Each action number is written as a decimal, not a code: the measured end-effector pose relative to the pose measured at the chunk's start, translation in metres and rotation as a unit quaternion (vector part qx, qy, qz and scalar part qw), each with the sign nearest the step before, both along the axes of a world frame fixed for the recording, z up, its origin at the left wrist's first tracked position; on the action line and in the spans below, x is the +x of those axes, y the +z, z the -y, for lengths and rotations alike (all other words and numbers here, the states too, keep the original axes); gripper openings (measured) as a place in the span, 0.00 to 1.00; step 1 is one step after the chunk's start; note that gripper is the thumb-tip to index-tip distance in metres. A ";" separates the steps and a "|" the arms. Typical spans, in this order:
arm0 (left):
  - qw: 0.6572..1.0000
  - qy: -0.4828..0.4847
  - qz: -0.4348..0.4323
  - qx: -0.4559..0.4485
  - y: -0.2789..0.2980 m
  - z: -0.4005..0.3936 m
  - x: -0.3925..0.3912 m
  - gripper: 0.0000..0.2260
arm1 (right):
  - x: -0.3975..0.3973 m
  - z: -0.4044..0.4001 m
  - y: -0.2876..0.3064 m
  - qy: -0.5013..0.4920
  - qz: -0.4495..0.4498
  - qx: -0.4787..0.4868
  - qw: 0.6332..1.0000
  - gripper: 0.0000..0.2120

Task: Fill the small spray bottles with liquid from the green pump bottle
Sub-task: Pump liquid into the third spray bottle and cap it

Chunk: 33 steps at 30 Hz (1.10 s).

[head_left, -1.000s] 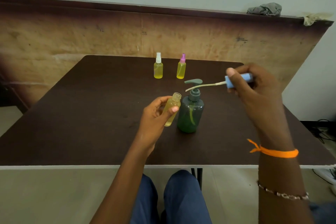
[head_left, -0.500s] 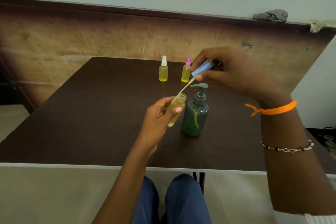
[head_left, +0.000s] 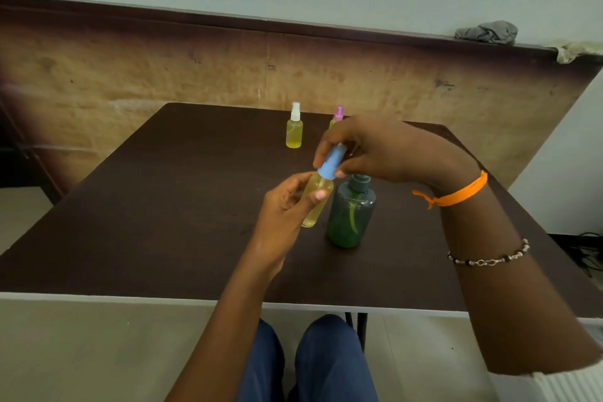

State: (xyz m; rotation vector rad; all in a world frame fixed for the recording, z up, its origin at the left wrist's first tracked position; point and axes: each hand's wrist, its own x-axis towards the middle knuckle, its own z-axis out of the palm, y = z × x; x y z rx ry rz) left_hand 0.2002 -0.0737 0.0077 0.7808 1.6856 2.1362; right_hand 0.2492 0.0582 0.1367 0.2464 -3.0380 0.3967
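Nearest, the left hand [head_left: 284,209] curls round a small spray bottle [head_left: 316,202] of yellow liquid, held tilted above the dark counter [head_left: 146,222]. Just beside it on the right stands the green pump bottle [head_left: 350,217]. Over both, the right hand [head_left: 385,150] pinches the blue spray cap [head_left: 332,162] at the small bottle's neck. Farther back on the counter stand a white-capped spray bottle [head_left: 294,127] and a pink-capped spray bottle [head_left: 337,115], the latter partly hidden behind the right hand.

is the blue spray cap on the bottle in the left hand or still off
On. The blue spray cap sits on the neck of the small bottle, pinched by the right hand. Whether it is screwed tight cannot be told.
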 end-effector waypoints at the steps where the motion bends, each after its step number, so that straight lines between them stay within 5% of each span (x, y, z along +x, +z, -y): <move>1: 1.000 0.000 -0.001 0.001 0.001 0.001 0.000 0.10 | -0.002 0.001 -0.001 0.000 0.002 0.008 1.000 0.14; 8: 1.000 -0.018 -0.001 0.012 0.006 0.004 -0.001 0.16 | -0.007 0.003 0.007 -0.011 0.005 -0.011 1.000 0.12; 14: 1.000 -0.015 -0.007 0.003 0.004 0.003 0.001 0.14 | -0.013 0.006 0.007 -0.048 0.010 0.068 0.996 0.12; 29: 0.999 -0.052 0.007 0.011 0.007 0.005 -0.002 0.08 | -0.016 0.000 0.003 0.001 0.049 0.054 0.997 0.08; 33: 0.999 -0.044 0.002 0.025 0.009 0.002 -0.002 0.12 | -0.018 0.004 0.002 -0.047 -0.002 0.034 0.998 0.23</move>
